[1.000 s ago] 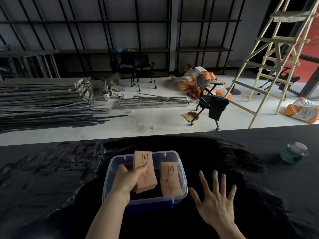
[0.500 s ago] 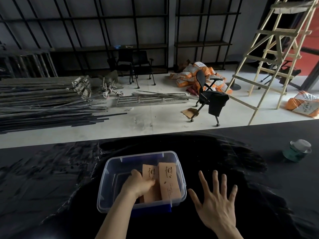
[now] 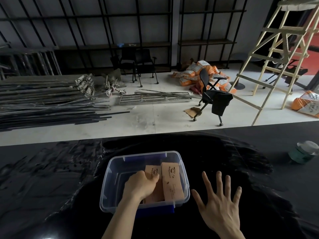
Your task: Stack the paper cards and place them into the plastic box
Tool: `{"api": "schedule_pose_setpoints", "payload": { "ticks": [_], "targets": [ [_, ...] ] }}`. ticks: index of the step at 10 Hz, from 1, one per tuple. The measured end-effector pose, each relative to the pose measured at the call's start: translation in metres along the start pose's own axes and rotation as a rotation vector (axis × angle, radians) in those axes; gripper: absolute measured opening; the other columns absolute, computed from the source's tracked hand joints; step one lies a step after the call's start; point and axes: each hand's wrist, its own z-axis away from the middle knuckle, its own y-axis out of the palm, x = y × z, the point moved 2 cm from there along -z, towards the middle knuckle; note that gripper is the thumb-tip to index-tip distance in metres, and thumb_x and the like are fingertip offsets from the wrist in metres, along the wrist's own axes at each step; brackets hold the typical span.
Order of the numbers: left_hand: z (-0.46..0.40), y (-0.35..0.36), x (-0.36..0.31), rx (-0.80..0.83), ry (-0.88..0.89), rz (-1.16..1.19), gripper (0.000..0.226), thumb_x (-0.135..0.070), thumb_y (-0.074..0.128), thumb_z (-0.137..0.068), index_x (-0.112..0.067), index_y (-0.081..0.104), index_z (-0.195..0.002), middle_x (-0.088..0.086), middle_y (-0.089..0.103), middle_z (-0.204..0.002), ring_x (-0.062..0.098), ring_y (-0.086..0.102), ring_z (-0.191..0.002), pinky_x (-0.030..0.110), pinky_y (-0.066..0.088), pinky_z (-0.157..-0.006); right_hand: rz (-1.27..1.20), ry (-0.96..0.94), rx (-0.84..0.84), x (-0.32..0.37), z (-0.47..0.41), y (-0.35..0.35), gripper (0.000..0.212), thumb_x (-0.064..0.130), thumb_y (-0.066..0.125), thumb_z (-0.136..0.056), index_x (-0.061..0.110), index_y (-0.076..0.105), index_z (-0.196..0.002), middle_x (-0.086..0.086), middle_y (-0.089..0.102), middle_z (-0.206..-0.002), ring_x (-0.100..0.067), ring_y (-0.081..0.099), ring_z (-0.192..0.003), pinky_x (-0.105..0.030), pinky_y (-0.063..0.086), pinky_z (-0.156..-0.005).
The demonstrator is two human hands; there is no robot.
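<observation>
A clear plastic box (image 3: 110, 171) with blue clips sits on the black table in front of me. Inside it lie two stacks of brown paper cards side by side. The right stack (image 3: 171, 181) lies free against the box's right wall. My left hand (image 3: 139, 186) reaches down into the box and is closed over the left stack (image 3: 152, 170), covering its near half. My right hand (image 3: 219, 200) rests flat on the table just right of the box, fingers spread, holding nothing.
A green-tinted glass jar with a clear lid (image 3: 304, 152) stands at the table's far right. Beyond the table's far edge the floor holds metal bars (image 3: 44, 104), an office chair (image 3: 213, 99), orange sacks and a wooden ladder (image 3: 278, 54).
My left hand has lowered its stack of cards from above the rim down into the box, beside the other stack. My right hand has stayed flat on the table.
</observation>
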Motion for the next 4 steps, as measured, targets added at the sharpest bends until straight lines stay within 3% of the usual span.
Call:
{"api": "schedule_pose_setpoints", "payload": {
  "ticks": [1, 2, 4],
  "targets": [
    [0.001, 0.001, 0.001, 0.003, 0.020, 0.024, 0.045, -0.061, 0.054, -0.095, -0.023, 0.069, -0.116, -0.013, 0.066, -0.092, 0.004, 0.056, -0.075, 0.029, 0.046, -0.076, -0.009, -0.005, 0.018, 0.000, -0.002, -0.002, 0.091, 0.088, -0.011, -0.080, 0.047, -0.009, -0.161, -0.009, -0.009, -0.175, -0.035, -0.017, -0.158, -0.067, -0.006, -0.122],
    [0.001, 0.000, 0.003, 0.038, 0.032, 0.071, 0.046, -0.060, 0.056, -0.094, -0.024, 0.069, -0.120, -0.010, 0.070, -0.104, 0.007, 0.060, -0.086, 0.031, 0.049, -0.082, -0.015, 0.006, 0.019, 0.000, -0.001, -0.004, 0.091, 0.088, -0.011, -0.080, 0.048, -0.010, -0.161, -0.008, -0.009, -0.175, -0.035, -0.016, -0.158, -0.066, -0.006, -0.122],
    [0.007, -0.009, 0.007, 0.120, 0.030, 0.233, 0.053, -0.055, 0.058, -0.096, -0.022, 0.061, -0.137, -0.002, 0.066, -0.135, 0.020, 0.060, -0.125, 0.039, 0.048, -0.107, 0.028, 0.009, 0.066, 0.003, -0.001, -0.005, 0.093, 0.088, -0.013, -0.078, 0.048, -0.007, -0.161, -0.008, -0.007, -0.175, -0.035, -0.015, -0.158, -0.066, -0.006, -0.122]
  ]
}}
